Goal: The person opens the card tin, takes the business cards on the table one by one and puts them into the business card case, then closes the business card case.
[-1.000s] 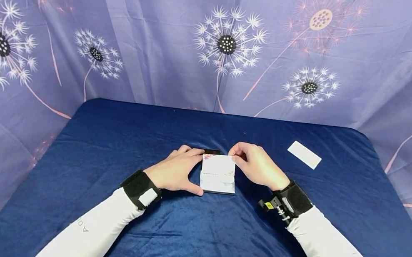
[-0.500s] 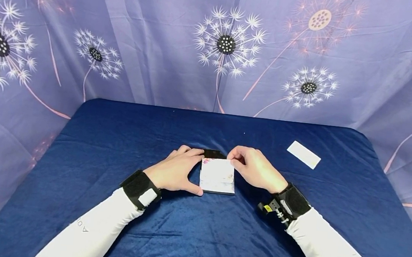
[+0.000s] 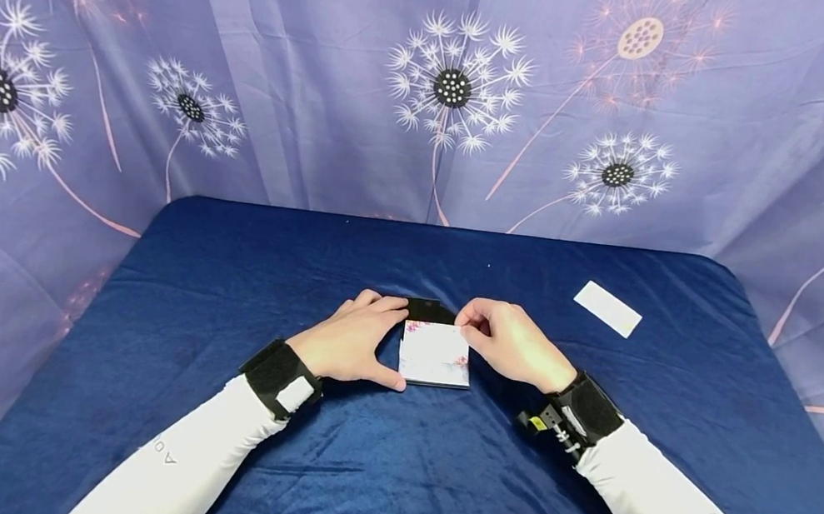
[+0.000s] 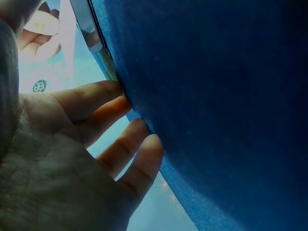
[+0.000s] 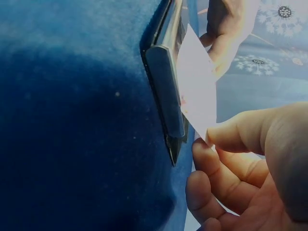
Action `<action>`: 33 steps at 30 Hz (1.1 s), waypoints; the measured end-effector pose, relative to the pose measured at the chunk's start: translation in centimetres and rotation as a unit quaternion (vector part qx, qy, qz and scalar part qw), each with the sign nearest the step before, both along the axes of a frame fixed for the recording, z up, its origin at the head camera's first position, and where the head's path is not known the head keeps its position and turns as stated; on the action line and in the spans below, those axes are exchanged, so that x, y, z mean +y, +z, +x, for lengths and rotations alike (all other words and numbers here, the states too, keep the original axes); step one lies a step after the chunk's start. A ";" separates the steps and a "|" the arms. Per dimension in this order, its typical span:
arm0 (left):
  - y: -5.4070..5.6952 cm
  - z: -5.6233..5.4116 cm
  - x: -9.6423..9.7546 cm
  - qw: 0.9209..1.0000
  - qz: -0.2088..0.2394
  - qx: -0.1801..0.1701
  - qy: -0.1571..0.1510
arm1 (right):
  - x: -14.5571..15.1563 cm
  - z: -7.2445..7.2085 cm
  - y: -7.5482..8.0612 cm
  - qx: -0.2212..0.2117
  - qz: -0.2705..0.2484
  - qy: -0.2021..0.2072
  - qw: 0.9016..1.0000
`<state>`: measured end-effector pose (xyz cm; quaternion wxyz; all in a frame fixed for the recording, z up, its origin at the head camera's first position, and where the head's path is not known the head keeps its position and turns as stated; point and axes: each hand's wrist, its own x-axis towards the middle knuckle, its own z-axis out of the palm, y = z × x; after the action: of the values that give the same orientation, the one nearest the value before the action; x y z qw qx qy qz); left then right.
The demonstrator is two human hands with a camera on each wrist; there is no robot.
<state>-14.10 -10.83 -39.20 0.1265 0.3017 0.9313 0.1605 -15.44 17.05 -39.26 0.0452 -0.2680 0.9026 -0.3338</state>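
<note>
A white card (image 3: 436, 342) with a pink flower print stands tilted over a flat, shiny card case (image 3: 437, 374). My right hand (image 3: 512, 343) pinches its top right corner between thumb and forefinger; the pinch also shows in the right wrist view, where the card (image 5: 197, 82) slants up from the case (image 5: 166, 91). Behind the card, a black panel (image 3: 423, 309) of the case shows. Along the case's left side lies my left hand (image 3: 354, 339), fingers spread, with the thumb at the near left corner and the fingertips by the black panel. Whatever lies inside the case is hidden.
A white oblong card (image 3: 608, 309) lies to the right on the blue cloth (image 3: 359, 469) that covers the table. A purple curtain (image 3: 311, 70) with dandelion prints hangs behind the table's far edge.
My right hand has drawn the card's top edge down and nearer, so more of the black panel shows and less of the shiny front. My left hand has stayed put.
</note>
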 end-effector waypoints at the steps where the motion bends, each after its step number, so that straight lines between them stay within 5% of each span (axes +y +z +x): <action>1: 0.0 0.0 0.0 1.000 0.000 0.000 0.000 | 0.0 0.0 0.0 0.001 0.001 0.000 1.000; 33: 0.0 -0.1 -0.1 1.000 -0.004 0.005 -0.010 | 0.1 0.9 -0.9 0.039 0.020 0.040 0.998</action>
<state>-14.17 -10.90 -39.18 0.1246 0.3112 0.9295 0.1538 -14.54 17.12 -40.18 0.0286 -0.3155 0.8989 -0.3028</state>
